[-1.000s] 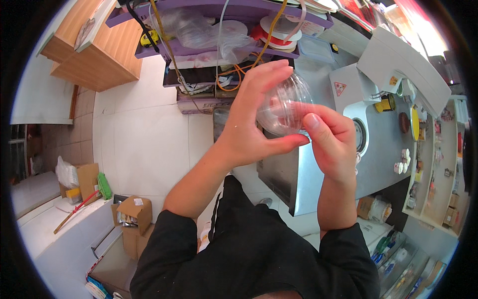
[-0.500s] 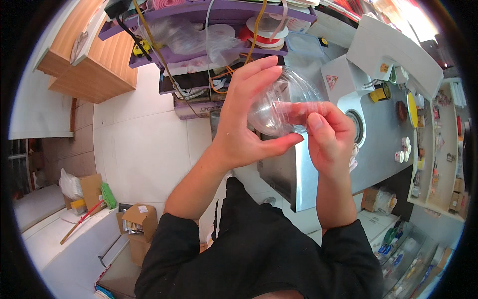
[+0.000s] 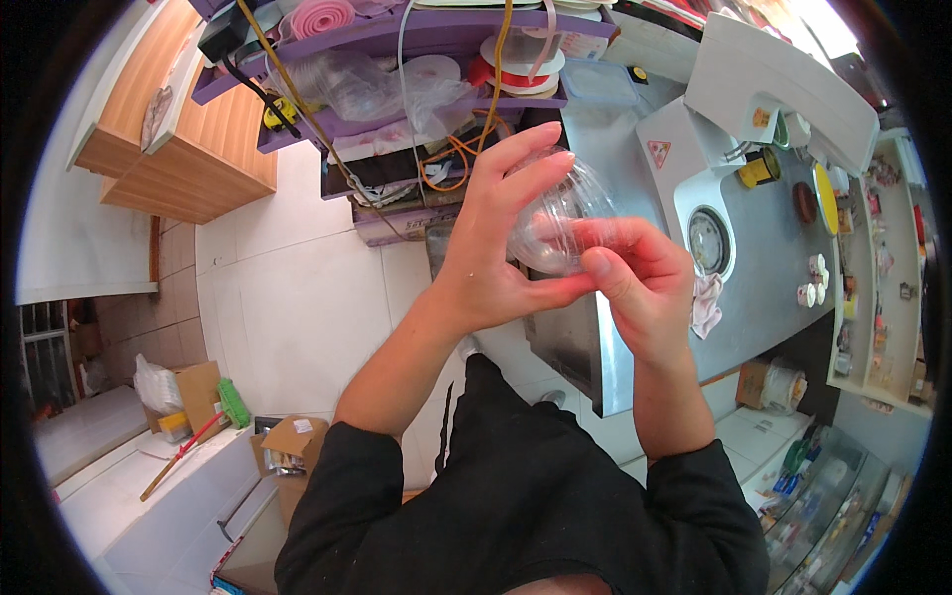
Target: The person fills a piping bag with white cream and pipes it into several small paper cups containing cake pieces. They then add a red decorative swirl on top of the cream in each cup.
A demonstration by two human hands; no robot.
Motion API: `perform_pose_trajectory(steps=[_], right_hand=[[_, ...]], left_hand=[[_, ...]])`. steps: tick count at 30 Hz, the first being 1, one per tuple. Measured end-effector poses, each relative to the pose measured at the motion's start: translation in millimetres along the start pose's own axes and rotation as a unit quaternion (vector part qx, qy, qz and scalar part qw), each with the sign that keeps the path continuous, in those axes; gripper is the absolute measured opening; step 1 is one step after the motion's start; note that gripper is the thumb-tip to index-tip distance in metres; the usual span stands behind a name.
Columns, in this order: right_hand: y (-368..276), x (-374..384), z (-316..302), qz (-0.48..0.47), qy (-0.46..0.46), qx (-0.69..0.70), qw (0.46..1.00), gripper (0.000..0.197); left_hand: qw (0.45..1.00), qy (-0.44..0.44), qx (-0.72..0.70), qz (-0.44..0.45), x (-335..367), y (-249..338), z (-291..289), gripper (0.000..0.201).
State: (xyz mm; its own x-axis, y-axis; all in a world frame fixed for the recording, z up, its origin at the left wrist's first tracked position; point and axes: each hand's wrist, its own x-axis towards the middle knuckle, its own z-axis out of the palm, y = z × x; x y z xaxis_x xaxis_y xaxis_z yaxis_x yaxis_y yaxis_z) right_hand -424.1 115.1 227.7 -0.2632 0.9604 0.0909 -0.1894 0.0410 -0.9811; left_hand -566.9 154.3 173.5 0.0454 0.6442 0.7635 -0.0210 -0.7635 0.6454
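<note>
The left hand [image 3: 496, 253] curls around a clear plastic cup [image 3: 560, 213], its fingers spread over the far wall and its thumb pressed along the underside, so the cup sits clamped in the palm, held up in front of the chest. The right hand [image 3: 635, 283] meets it from the other side: thumb and forefinger pinch the cup's rim and near wall, the remaining fingers folded behind, so both hands grip the same cup at once. Whether anything lies inside the cup cannot be told through the glare on the plastic. Both forearms rise from black sleeves [image 3: 526, 506] at the lower edge. Just beyond the hands stands a steel counter [image 3: 764, 297], with a round opening [image 3: 709, 241] set in a white panel and a pinkish cloth [image 3: 706, 305] lying near it. Farther out on the counter sit a small yellow-and-black container [image 3: 759, 171] and a white lid-like cover [image 3: 783, 84]. Above the hands a purple shelf [image 3: 397, 40] carries tape rolls [image 3: 521, 61], plastic bags and tangled cables. To the left, a wooden cabinet [image 3: 188, 149] hangs over the pale tiled floor [image 3: 297, 307], where an open cardboard box [image 3: 293, 451] stands.
</note>
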Motion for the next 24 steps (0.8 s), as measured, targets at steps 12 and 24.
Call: perform_pose_trajectory(steps=[12, 24], right_hand=[[-4.0, -4.6, 4.5, -0.008, 0.007, 0.025, 1.0, 0.016], [-9.1, -12.5, 12.5, -0.098, 0.015, -0.093, 0.991, 0.016]], left_hand=[[0.998, -0.045, 0.023, 0.035, 2.5, 7.3, -7.7, 0.085], [0.999, -0.002, -0.038, 0.034, -2.6, 10.6, -9.0, 0.081]])
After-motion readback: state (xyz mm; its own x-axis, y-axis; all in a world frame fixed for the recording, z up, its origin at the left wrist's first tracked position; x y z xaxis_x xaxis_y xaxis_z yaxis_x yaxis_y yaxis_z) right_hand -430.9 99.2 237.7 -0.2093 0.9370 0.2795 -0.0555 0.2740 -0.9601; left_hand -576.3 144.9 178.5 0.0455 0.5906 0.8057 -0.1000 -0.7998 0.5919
